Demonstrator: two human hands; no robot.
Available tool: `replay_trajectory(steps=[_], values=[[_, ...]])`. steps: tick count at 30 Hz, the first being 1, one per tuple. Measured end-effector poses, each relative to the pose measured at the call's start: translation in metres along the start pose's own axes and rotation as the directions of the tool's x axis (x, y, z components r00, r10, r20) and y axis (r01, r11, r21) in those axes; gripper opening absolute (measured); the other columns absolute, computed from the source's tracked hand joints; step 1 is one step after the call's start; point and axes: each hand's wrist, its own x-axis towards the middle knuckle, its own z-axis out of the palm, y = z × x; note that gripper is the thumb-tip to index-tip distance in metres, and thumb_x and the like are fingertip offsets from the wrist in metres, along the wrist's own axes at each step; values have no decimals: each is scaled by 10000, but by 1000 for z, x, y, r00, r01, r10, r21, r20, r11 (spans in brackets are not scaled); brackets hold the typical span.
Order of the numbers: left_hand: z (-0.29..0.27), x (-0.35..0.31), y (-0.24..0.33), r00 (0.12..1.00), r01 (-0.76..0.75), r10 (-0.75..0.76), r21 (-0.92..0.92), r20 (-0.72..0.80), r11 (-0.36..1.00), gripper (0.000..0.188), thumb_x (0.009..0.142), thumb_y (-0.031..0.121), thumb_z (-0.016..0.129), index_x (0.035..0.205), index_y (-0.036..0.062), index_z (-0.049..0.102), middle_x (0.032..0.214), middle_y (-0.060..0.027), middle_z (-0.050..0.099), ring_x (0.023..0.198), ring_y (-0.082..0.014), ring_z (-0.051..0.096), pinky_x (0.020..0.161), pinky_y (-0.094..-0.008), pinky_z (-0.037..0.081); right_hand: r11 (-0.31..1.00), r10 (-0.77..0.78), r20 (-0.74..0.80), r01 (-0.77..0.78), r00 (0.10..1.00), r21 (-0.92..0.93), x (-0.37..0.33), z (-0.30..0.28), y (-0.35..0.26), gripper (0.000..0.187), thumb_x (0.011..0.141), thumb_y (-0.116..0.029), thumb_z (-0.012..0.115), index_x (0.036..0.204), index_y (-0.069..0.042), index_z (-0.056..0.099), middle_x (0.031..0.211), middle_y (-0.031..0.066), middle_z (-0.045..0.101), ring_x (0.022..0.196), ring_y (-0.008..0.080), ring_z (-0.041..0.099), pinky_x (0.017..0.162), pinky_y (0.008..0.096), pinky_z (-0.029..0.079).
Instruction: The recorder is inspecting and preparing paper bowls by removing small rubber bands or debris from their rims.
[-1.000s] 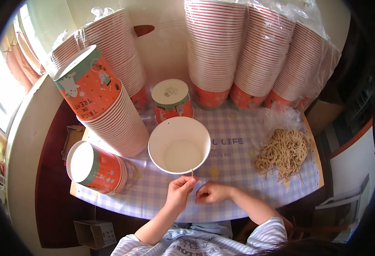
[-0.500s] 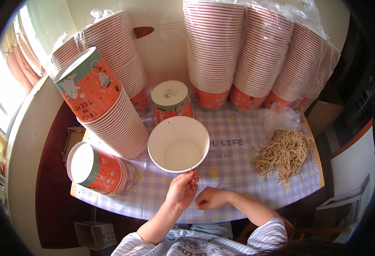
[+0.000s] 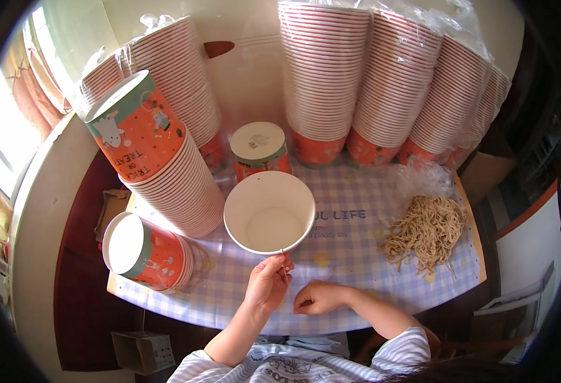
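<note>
An open white round paper bucket point(image 3: 269, 220) is at the checked table's point(image 3: 350, 262) middle; at its near rim the left hand point(image 3: 266, 285) pinches thin beige string point(image 3: 286, 277). The right hand point(image 3: 318, 297) is curled by the near edge, grip unclear. A tangled beige string pile point(image 3: 424, 233) lies near the right edge.

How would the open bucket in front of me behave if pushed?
The open bucket looks empty, so probably light for its size and easily tipped. Its thin wall may flex if squeezed. Being round, it might roll if laid sideways.
</note>
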Motion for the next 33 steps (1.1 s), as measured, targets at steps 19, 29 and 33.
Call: replay_trajectory(steps=[19,29,33], values=[[-2,4,1,999,40,-40,6,5,999,61,821,158,597,817,98,590,778,12,595,756,-114,546,651,-252,408,1000,18,69,-18,997,-9,0,0,-5,137,795,-151,600,858,-39,647,759,61,645,653,129,585,606,265,452],[-11,-28,61,595,-558,609,815,524,-156,220,724,-40,551,928,36,585,868,-103,563,704,-187,534,634,-277,430,985,-89,544,-7,834,171,-3,1,-8,282,860,-251,566,1023,-23,595,853,68,625,725,135,561,619,258,432],[8,-9,102,516,-395,382,609,767,-688,351,682,-14,581,1025,60,589,1076,-89,550,872,-272,513,754,-359,451,928,-287,593,65,752,366,-14,1,-26,279,871,-196,552,1066,4,556,781,45,567,709,98,493,627,248,406]])
